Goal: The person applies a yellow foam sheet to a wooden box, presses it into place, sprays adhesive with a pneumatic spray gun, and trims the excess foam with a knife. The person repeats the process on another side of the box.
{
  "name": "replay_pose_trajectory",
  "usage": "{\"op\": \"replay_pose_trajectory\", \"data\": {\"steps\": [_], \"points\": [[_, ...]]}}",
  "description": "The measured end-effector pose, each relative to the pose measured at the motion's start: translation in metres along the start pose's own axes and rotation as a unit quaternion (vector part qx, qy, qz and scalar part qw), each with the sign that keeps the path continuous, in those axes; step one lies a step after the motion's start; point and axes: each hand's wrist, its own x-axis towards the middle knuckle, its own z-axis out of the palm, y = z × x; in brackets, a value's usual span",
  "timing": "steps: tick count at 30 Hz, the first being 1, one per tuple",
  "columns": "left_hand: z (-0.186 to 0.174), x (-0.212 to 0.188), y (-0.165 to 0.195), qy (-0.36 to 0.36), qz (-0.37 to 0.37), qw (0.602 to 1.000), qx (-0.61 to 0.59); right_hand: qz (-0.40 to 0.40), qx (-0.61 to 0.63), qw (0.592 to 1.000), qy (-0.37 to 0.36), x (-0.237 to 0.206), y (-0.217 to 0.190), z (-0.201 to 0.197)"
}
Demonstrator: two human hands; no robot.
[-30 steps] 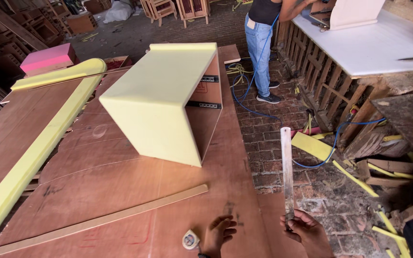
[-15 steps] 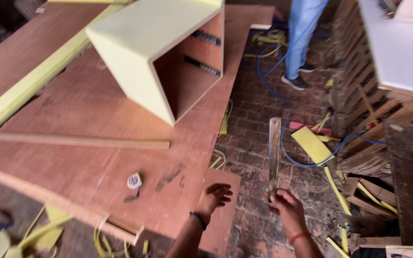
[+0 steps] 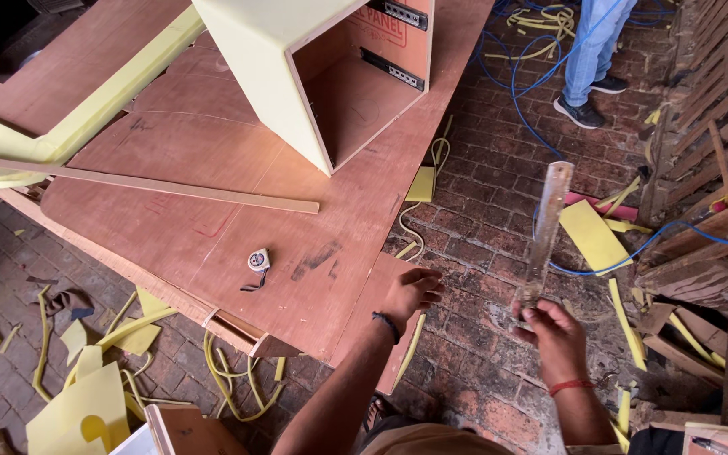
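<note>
Head view: nearest, the left hand (image 3: pixel 410 291) rests flat, fingers spread, on the corner edge of the big plywood sheet (image 3: pixel 212 236). The right hand (image 3: pixel 554 333) pinches the bottom end of a long clear ruler (image 3: pixel 545 232) — it stands up over the brick floor (image 3: pixel 482 211), just past the sheet's edge. A small tape measure (image 3: pixel 258 260) lies on the wood. Farther off sits a wooden strip (image 3: pixel 141 183), then the open yellow cabinet (image 3: pixel 313 76) — a person's legs (image 3: pixel 591 50) stand beyond.
</note>
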Motion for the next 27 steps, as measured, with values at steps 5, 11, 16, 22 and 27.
{"op": "replay_pose_trajectory", "data": {"steps": [5, 11, 16, 22, 27], "points": [[0.052, 0.034, -0.019, -0.017, 0.002, 1.000, -0.006, -0.005, 0.077, 0.995, 0.056, -0.017, 0.017, -0.055], [0.154, 0.015, -0.028, -0.174, 0.032, 0.983, 0.040, -0.133, 0.183, 0.947, 0.227, -0.108, 0.010, -0.147], [0.270, -0.045, -0.008, -0.306, 0.094, 0.947, 0.031, -0.193, 0.079, 0.908, 0.363, -0.221, -0.006, -0.203], [0.364, -0.156, 0.019, -0.555, 0.264, 0.789, -0.021, -0.233, 0.062, 0.816, 0.524, -0.332, 0.002, -0.176], [0.405, -0.224, 0.047, -0.701, 0.460, 0.539, 0.080, -0.260, 0.077, 0.701, 0.659, -0.384, 0.017, -0.126]]}}
